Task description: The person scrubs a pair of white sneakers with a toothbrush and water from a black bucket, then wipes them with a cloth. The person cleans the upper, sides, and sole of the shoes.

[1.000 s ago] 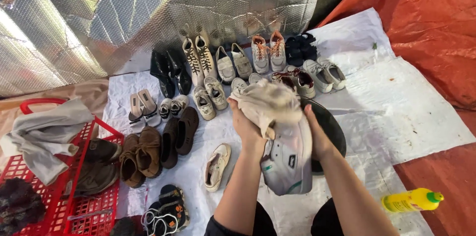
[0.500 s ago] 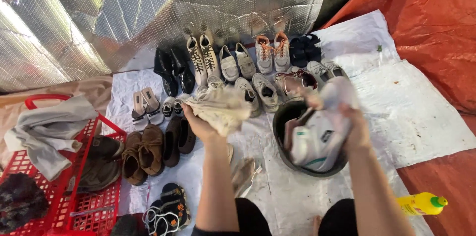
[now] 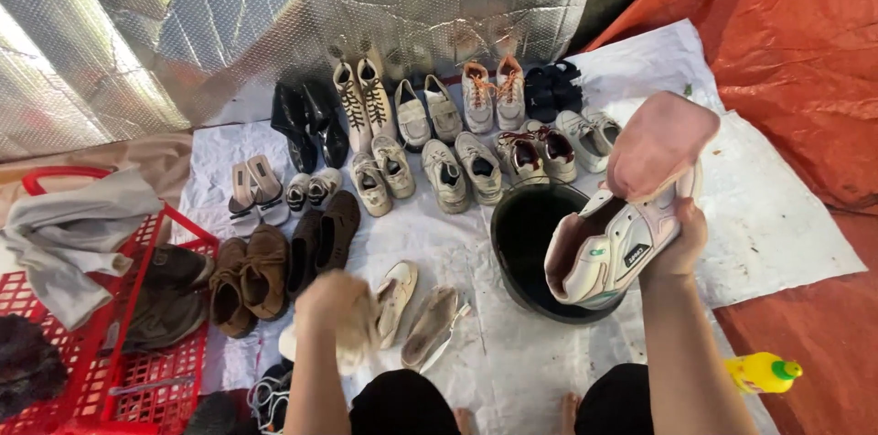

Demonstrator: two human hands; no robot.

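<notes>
- Since half a second ago, the left hand (image 3: 334,302) has been lowered toward the near edge of the white sheet (image 3: 777,215), and the white sneaker (image 3: 613,247) has been raised and turned so that its inside is shown.
- The left hand is closed around a crumpled pale cloth (image 3: 361,339), held just above the sheet.
- The right hand (image 3: 679,243) is closed on the side of the white sneaker, which is held tilted over the black basin (image 3: 526,238).
- A pink cloth (image 3: 658,142) is seen at the sneaker's upper end; whether it is draped over it or tucked inside cannot be told.
- A pair of cream flat shoes (image 3: 416,311) is laid just beside the left hand, near the sheet's near edge.
- Rows of paired shoes are set along the far edge of the sheet, against a silver foil backdrop (image 3: 274,14).
- Brown shoes (image 3: 251,275) are placed near the left edge, beside a red plastic basket (image 3: 137,371) with a grey garment (image 3: 69,234) draped on it.
- A yellow bottle with a green cap (image 3: 761,373) is laid on the orange tarp (image 3: 805,60) off the sheet's near right corner.
</notes>
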